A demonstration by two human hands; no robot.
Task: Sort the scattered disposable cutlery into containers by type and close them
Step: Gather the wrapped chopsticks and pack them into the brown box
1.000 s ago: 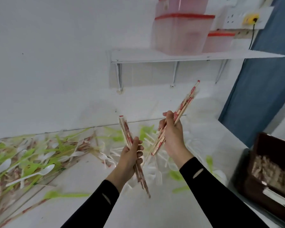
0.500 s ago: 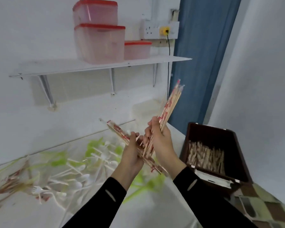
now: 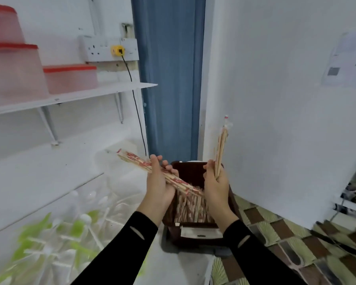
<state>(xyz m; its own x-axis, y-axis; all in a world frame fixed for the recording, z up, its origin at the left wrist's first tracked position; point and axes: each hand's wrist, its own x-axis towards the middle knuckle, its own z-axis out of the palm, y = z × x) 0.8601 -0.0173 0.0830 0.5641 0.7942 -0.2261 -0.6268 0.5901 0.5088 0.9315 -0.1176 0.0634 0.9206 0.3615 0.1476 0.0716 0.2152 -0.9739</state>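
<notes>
Your left hand: grips wrapped chopsticks slanting across the palm
Your right hand: clutches upright chopsticks over brown box

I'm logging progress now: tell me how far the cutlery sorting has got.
Done: the brown container already holds a layer of wrapped chopsticks. In hand: the left hand grips one chopstick bundle and the right hand a second bundle, both above that container. Left: white spoons and green pieces lie scattered on the table, and the container stands open.

Home pantry corner: wall shelf, storage tubs
</notes>
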